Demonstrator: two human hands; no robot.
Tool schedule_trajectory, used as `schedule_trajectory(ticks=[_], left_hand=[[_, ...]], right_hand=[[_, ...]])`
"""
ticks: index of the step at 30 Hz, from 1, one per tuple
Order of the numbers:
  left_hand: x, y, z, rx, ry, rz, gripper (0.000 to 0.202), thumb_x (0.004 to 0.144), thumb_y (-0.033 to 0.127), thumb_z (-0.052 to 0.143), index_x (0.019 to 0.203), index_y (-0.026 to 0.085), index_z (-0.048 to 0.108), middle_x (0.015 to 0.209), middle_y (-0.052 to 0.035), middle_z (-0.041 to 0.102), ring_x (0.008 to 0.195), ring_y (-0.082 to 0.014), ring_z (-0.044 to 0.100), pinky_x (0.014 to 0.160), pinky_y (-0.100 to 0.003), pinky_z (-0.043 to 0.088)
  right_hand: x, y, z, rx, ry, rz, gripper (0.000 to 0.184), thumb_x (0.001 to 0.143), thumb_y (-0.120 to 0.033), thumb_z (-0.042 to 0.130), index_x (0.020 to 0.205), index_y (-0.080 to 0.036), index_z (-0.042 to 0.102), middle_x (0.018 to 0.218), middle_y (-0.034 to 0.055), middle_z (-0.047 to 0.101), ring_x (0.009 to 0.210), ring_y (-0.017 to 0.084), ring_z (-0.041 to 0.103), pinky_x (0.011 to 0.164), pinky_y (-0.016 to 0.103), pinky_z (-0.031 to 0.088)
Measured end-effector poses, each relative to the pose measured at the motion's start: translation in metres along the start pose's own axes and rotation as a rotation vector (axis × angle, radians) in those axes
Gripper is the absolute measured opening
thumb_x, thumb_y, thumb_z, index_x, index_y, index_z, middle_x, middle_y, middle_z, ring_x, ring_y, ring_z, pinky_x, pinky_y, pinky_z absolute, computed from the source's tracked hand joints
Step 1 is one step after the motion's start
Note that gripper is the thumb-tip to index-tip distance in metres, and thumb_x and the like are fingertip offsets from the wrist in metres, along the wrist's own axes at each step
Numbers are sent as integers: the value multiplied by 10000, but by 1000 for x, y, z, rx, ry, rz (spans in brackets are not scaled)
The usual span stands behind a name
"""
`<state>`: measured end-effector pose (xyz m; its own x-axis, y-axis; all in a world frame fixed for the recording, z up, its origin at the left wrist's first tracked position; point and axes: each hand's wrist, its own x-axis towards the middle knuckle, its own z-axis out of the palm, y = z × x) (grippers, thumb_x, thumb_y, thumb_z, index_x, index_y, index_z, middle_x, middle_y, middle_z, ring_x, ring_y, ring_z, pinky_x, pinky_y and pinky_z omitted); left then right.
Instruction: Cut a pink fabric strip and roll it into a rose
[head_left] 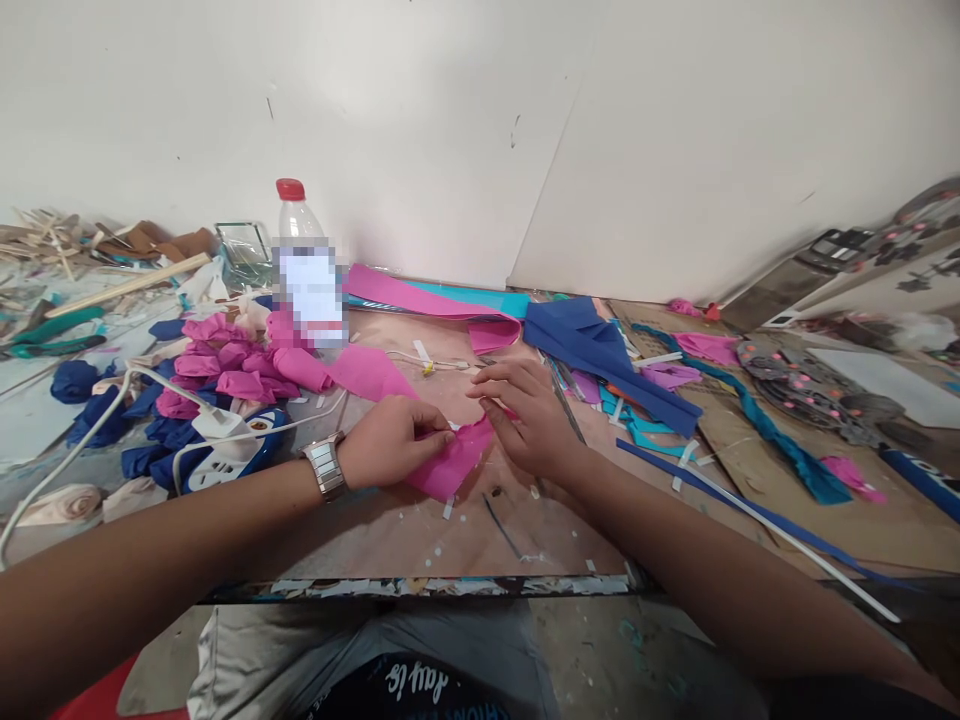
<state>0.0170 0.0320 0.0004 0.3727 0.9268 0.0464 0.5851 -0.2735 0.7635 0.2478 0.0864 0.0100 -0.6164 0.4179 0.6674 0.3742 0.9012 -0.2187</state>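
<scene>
The person's forearms are reaching over the near edge of the surface (420,545), meeting at a pink fabric piece (454,462) lying flat at its middle. The left hand (394,440) is pinching the piece's edge, seemingly to anchor it, while the right hand (525,410) is pressing spread fingers on its far side. Finished pink rolls (240,368) are lying heaped by the water bottle (306,270), within reach.

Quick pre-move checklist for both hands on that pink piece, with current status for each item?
1. Left hand pinching the pink piece: ok.
2. Right hand flat on the piece's far edge: ok.
3. Piece lying on the table, not lifted: ok.
4. Finished pink rolls apart from the hands: ok.
5. White cable away from the piece: ok.
6. Bottle upright and capped: ok.
</scene>
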Motion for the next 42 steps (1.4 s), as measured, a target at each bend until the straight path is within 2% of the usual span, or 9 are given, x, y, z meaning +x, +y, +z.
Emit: schedule_trajectory(ticks=[3, 6, 9, 14, 22, 26, 31, 38, 42], left_hand=[[1, 0, 1, -20, -5, -3, 284, 949, 333, 596, 854, 138, 779, 726, -22, 718, 635, -124, 553, 593, -249, 352], [1, 0, 1, -44, -14, 27, 284, 948, 314, 574, 840, 135, 767, 724, -16, 707, 634, -117, 542, 598, -241, 363], [1, -1, 1, -39, -20, 52, 273, 936, 279, 560, 816, 136, 759, 710, -11, 701, 632, -115, 541, 607, -243, 364], [-1, 0, 2, -3, -21, 80, 286, 951, 302, 567, 869, 152, 796, 769, -29, 763, 664, -132, 612, 633, -256, 377], [-2, 8, -5, 213, 31, 111, 256, 975, 315, 593, 942, 199, 819, 821, -35, 795, 710, -157, 664, 658, -272, 367], [-2, 13, -9, 274, 21, 88, 303, 1002, 389, 585, 949, 215, 827, 813, -39, 795, 704, -164, 664, 637, -276, 340], [-1, 19, -15, 268, 26, 78, 304, 991, 404, 606, 924, 206, 827, 802, -34, 786, 677, -154, 627, 620, -272, 326], [1, 5, -26, 108, -117, 52, 437, 1017, 463, 549, 819, 134, 756, 678, -5, 660, 613, -114, 510, 591, -243, 342], [-3, 0, -30, 98, -129, 61, 431, 1016, 467, 550, 847, 132, 762, 662, 7, 627, 611, -109, 489, 581, -232, 329]], right_hand=[[1, -6, -4, 55, -18, -148, 233, 996, -107, 552, 1139, -242, 677, 1100, 85, 737, 1067, 246, 664, 960, 449, 515], [-1, -10, -2, 116, -151, -188, 205, 991, -152, 587, 1169, -218, 664, 1101, 101, 737, 1046, 249, 661, 950, 435, 545], [-4, -9, 5, 122, -259, -124, 147, 1003, -231, 627, 1141, -202, 669, 1063, 100, 762, 997, 254, 674, 922, 433, 539], [-7, -4, 9, 178, -290, 21, 96, 1001, -290, 673, 963, -207, 700, 881, 57, 765, 838, 224, 672, 817, 385, 490], [-8, -1, 9, 204, -396, 114, 112, 1015, -251, 594, 949, -191, 660, 920, 72, 731, 868, 224, 636, 824, 367, 447], [-8, 3, 12, 288, -407, 172, 138, 1016, -310, 618, 1015, -200, 701, 958, 56, 753, 864, 201, 652, 802, 335, 457], [-6, 2, 11, 269, -342, 134, 195, 1020, -322, 611, 906, -185, 691, 861, 53, 741, 781, 188, 624, 755, 327, 443], [-1, 2, 9, 275, -289, 120, 181, 982, -293, 628, 842, -187, 672, 785, 36, 715, 724, 175, 608, 704, 305, 435], [-3, 2, 9, 290, -298, 105, 187, 973, -294, 628, 828, -186, 675, 779, 27, 718, 716, 164, 620, 710, 301, 451]])
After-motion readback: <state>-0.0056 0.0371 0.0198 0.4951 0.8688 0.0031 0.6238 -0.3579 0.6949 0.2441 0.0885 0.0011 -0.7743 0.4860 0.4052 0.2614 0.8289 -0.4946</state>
